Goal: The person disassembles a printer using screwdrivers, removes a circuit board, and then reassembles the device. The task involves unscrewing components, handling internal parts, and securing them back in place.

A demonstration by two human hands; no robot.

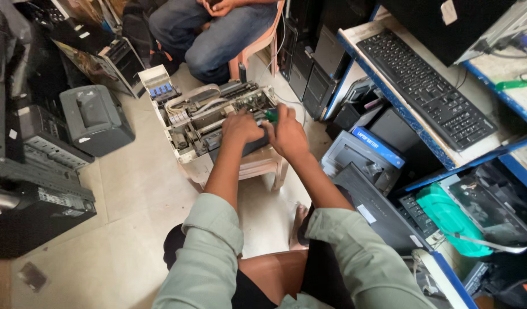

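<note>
The open printer (209, 117) (its cover is off) sits on a pink plastic stool (262, 166) right in front of the person. The left hand (241, 127) rests curled on the printer's near edge. Just beside it, the right hand (287, 136) grips a green-handled screwdriver (271, 115) poking into the printer.

The hands (263, 130) hide the printer (209, 117) parts beneath them; the green-handled tool's (271, 115) tip is unseen.
</note>
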